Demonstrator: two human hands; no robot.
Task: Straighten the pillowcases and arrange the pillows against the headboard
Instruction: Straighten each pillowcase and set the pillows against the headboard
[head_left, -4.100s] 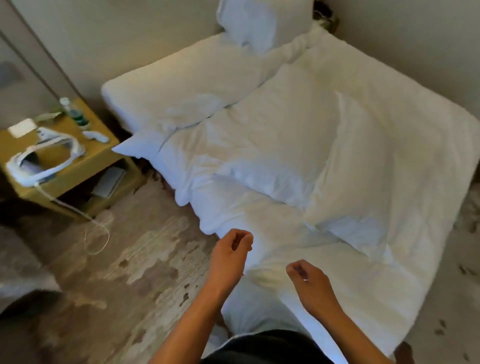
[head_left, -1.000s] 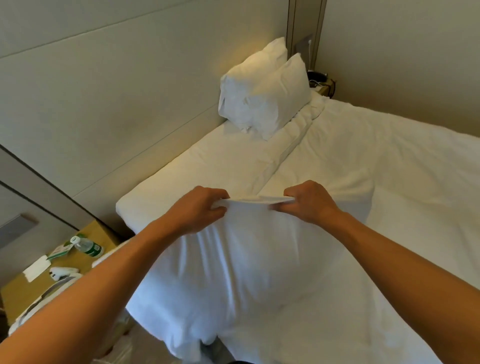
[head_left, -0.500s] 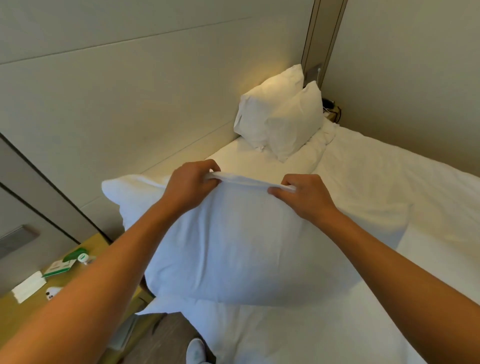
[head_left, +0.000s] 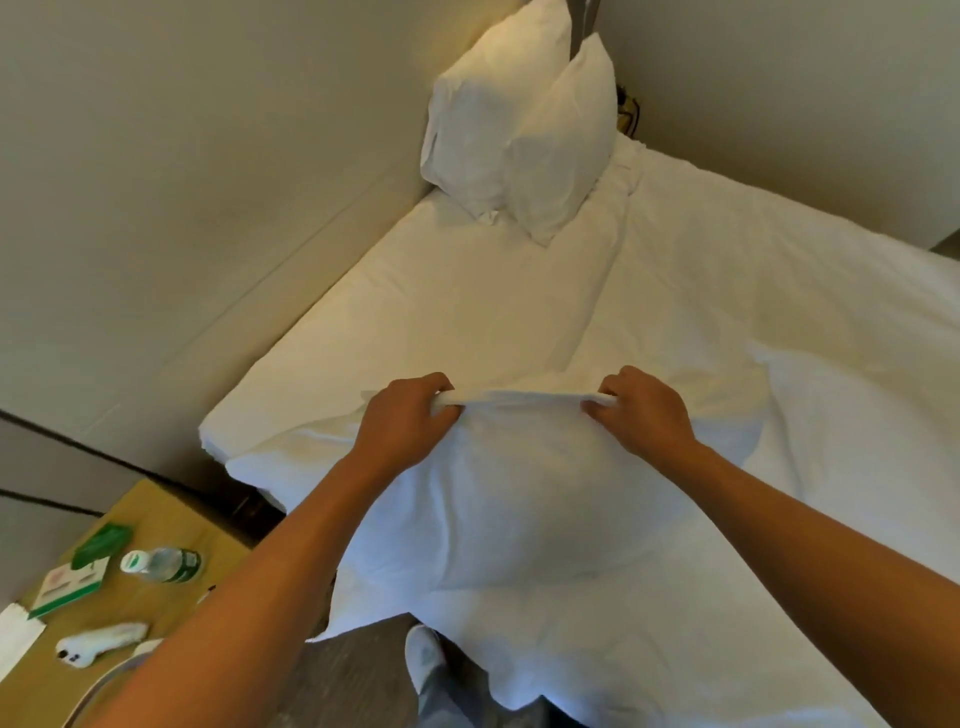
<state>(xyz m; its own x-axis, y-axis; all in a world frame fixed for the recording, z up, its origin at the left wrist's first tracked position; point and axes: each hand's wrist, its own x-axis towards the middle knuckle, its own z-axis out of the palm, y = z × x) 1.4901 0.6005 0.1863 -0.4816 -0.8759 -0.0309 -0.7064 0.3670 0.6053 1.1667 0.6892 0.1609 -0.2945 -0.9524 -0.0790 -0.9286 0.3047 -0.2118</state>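
Head view shows you holding a white pillow (head_left: 519, 499) up over the near edge of the bed (head_left: 727, 291), with your left hand (head_left: 410, 423) and your right hand (head_left: 641, 410) each pinching the top hem of its pillowcase, the cloth drawn into a taut band between them. The pillow hangs below your grip, its lower corner reaching down past the mattress edge toward the floor. Two other pillows (head_left: 519, 124) already stand propped in the far corner against the headboard (head_left: 208, 208), leaning on each other. To do this step well, keep both pinches level and apart so the hem stays stretched, then give short downward shakes so the filling settles into the bottom corners and the case pulls smooth; judging by the soft folds across the front, it likely needs that. Avoid bunching the hem in one fist, since that would twist the case. When it hangs flat, carry it to the bare stretch of sheet beside the headboard, nearer you than the propped pair. Mind the bottle (head_left: 161, 564) on the desk (head_left: 171, 509) at your left elbow as you swing.
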